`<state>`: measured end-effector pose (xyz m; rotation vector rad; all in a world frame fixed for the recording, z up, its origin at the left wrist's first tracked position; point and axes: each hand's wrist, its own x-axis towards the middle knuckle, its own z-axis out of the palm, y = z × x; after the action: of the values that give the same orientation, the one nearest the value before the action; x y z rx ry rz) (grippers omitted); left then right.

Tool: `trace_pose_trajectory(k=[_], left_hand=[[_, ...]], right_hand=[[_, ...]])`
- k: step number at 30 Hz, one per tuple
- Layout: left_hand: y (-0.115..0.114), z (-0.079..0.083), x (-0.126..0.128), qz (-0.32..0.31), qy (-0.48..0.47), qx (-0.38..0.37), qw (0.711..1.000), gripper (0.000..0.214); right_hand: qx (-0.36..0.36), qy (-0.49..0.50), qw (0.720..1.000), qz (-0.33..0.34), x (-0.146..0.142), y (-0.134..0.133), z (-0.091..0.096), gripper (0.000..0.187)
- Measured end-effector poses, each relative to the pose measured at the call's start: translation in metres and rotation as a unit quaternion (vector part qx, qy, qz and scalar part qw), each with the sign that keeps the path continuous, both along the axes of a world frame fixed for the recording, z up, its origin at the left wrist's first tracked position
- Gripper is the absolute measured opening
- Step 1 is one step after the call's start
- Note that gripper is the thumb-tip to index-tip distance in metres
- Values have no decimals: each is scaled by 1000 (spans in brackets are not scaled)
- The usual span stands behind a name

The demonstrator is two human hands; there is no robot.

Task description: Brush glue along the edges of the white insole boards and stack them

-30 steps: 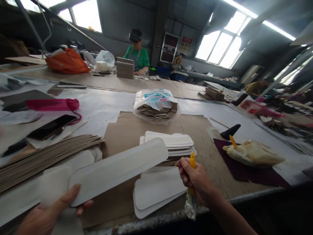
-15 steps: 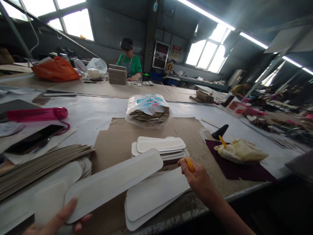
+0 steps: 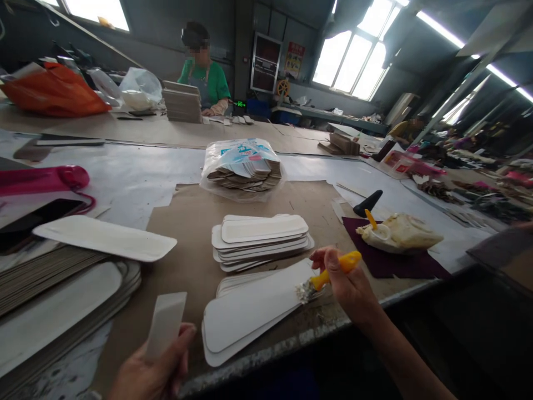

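My left hand [image 3: 154,364] grips a small pale rectangular piece [image 3: 166,322], held upright between thumb and fingers. In my right hand [image 3: 347,289] is a yellow-handled brush [image 3: 337,269], its whitish, clotted bristles at the right end of a white rounded board [image 3: 250,319]. That board lies fanned over others near the table's front edge. Behind them sits a stack of similar white strips [image 3: 264,229]. At left, one long white board [image 3: 106,238] rests on top of a grey-edged pile [image 3: 50,275].
A cream container [image 3: 412,233] with a yellow handle in its mouth lies on dark cloth [image 3: 391,265] at right. Further back stands a plastic bag [image 3: 244,164] of boards. A pink object [image 3: 45,180] and a phone [image 3: 39,222] lie left. Across the table sits a person in green [image 3: 216,83].
The long board has left my left hand and lies on the left pile; the small pale piece remains in that hand. My right hand has turned the brush, showing its bristles over the board.
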<state>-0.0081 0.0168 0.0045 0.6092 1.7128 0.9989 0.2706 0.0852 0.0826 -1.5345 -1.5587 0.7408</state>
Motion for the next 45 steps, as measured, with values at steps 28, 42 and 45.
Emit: trace_pose_trajectory(k=[28,42,45], left_hand=[[11,-12,33,-68,-40,33,996,43],[23,-15,30,-131,-30,38,990,48],[22,-10,28,-148,-38,46,987,49]], right_hand=[[39,-150,986,-66,22,-5,-37,13],[157,-183,963,124,-37,-41,-36,15],[136,-12,982,130,-60,-45,-32,13]])
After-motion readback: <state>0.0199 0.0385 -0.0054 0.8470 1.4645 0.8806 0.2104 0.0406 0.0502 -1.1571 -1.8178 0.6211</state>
